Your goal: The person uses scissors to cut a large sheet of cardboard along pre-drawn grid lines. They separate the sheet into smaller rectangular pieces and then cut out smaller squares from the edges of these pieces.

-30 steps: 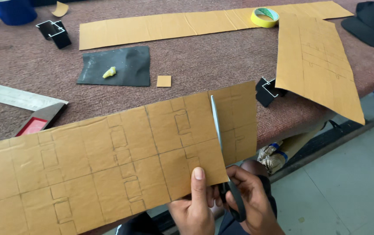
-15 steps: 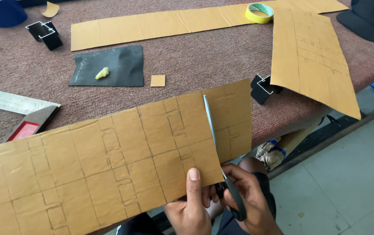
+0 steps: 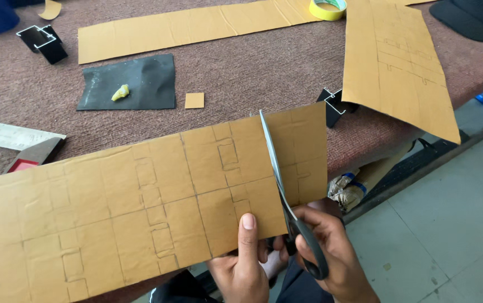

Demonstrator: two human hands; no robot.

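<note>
A long brown cardboard sheet (image 3: 140, 202) marked with pencilled rectangles lies across the near edge of the table. My left hand (image 3: 244, 264) pinches its lower edge, thumb on top. My right hand (image 3: 331, 255) grips black-handled scissors (image 3: 286, 196). The blades run up through the sheet near its right end and the tip reaches the top edge. A narrow right-hand piece (image 3: 308, 151) sits beyond the blades.
The maroon table (image 3: 264, 67) also holds a long cardboard strip (image 3: 196, 28), an angled cardboard sheet (image 3: 404, 67), a black mat (image 3: 129, 81) with a yellow lump, a small cardboard square (image 3: 194, 100), yellow tape (image 3: 328, 8), black clips and a metal square ruler (image 3: 11, 137). Grey floor lies at the right.
The scissor blades have advanced up the sheet until the tip meets its top edge. Both hands stay at the lower edge.
</note>
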